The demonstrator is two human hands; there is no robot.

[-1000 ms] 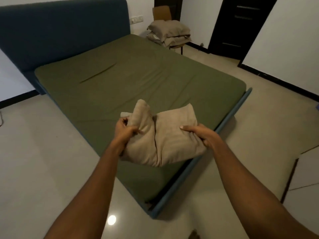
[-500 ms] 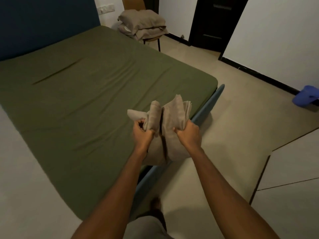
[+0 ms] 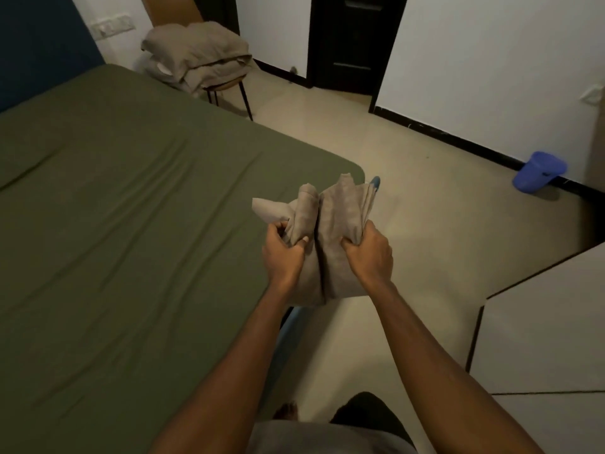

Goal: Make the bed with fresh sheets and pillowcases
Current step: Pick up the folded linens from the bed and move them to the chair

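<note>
A folded beige sheet [image 3: 330, 221] is bunched between both hands, held over the bed's near right corner. My left hand [image 3: 283, 253] grips its left fold, with a loose flap sticking out to the left. My right hand [image 3: 370, 253] grips the right fold. The bed [image 3: 131, 224] wears a smooth olive-green fitted sheet and fills the left half of the view. The bed's blue frame corner [image 3: 375, 183] pokes out past the bundle.
A chair [image 3: 226, 86] beyond the bed carries a stack of beige pillows [image 3: 196, 57]. A dark door [image 3: 353, 40] stands behind it. A blue bin [image 3: 538, 172] sits by the right wall. A white cabinet [image 3: 540, 329] is close on my right. Beige floor runs alongside the bed.
I have moved to the right around the bed's corner. My hands have come closer together, bunching the beige sheet into a tighter bundle.
</note>
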